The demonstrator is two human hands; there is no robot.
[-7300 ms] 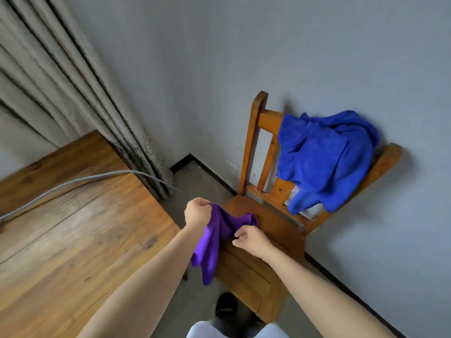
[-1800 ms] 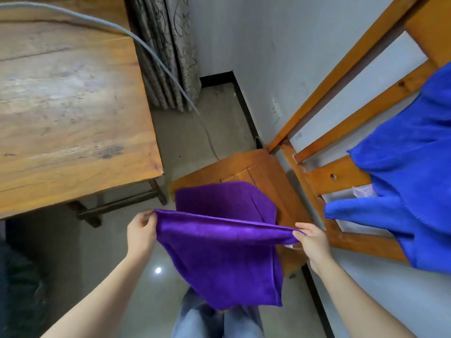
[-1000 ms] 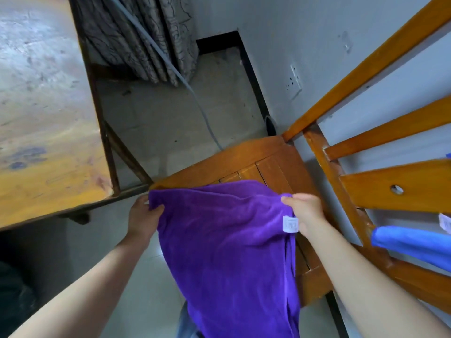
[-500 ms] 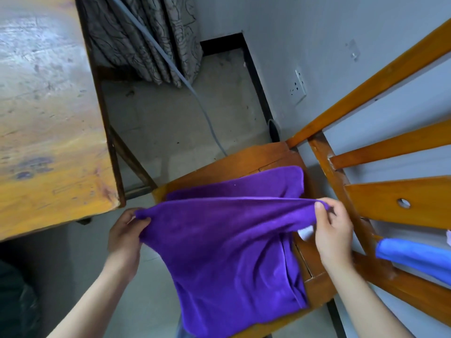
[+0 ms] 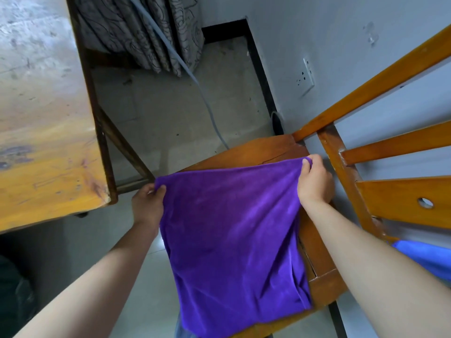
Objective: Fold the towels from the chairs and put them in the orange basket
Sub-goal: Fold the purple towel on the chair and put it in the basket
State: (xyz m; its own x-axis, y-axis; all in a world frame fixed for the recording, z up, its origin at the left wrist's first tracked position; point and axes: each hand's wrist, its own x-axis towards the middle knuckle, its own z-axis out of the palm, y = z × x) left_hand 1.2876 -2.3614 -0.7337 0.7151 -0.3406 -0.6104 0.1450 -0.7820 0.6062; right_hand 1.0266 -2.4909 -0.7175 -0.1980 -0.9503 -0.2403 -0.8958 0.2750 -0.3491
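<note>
A purple towel (image 5: 231, 240) lies spread over the seat of a wooden chair (image 5: 263, 148), its near edge hanging past the seat's front. My left hand (image 5: 147, 206) pinches the towel's far left corner, off the seat's left side. My right hand (image 5: 314, 181) pinches the far right corner near the chair's back post. A blue towel (image 5: 424, 257) hangs on the chair back, only its lower tip showing at the right edge. No orange basket is in view.
A wooden table (image 5: 44, 123) stands at the left, its corner close to my left hand. A grey cable (image 5: 195, 81) runs from the table down to the floor behind the chair. Patterned curtains (image 5: 139, 32) hang at the back. A grey wall with a socket (image 5: 306, 76) is at the right.
Half a second ago the towel's folded edge was held raised, with a layer lying behind it. Both hands have carried the edge further back and down, and the towel now lies flatter over the seat.
</note>
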